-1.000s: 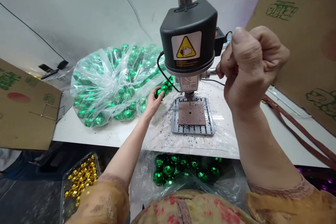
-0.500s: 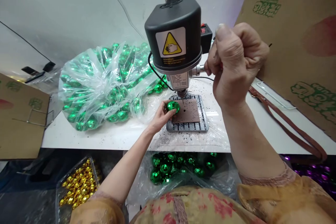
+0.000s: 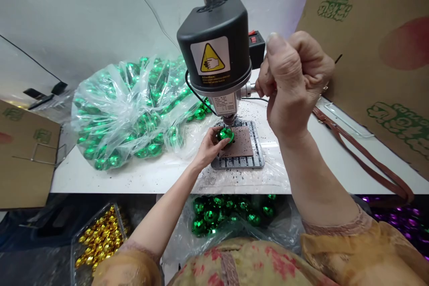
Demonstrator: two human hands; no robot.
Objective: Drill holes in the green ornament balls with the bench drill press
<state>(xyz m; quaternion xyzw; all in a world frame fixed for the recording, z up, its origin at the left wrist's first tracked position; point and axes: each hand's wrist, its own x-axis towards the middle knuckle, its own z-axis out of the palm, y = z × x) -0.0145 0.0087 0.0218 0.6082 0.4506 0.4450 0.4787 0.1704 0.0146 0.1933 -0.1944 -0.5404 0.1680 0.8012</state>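
Note:
In my left hand (image 3: 210, 146) a shiny green faceted ball (image 3: 226, 135) is pinched between thumb and fingers, right under the chuck of a small black drill press (image 3: 213, 44). The ball is over the brown board (image 3: 243, 143) that lies on the slotted grey base plate (image 3: 258, 161). My right hand (image 3: 298, 76) is closed in a fist around the press's feed handle, at the right of the motor head; most of the handle is hidden by the fingers. Dark shavings are scattered around the base.
A clear plastic bag (image 3: 117, 111) full of green balls lies left of the press. More green balls (image 3: 221, 212) sit below the table edge, with gold balls (image 3: 100, 237) in a clear tray at lower left. Cardboard boxes (image 3: 365, 76) and a brown strap (image 3: 362, 156) are at right.
My left hand has moved the green ball slightly right, from the board's left edge to beneath the chuck. My right hand keeps its grip on the handle; the view has shifted a little.

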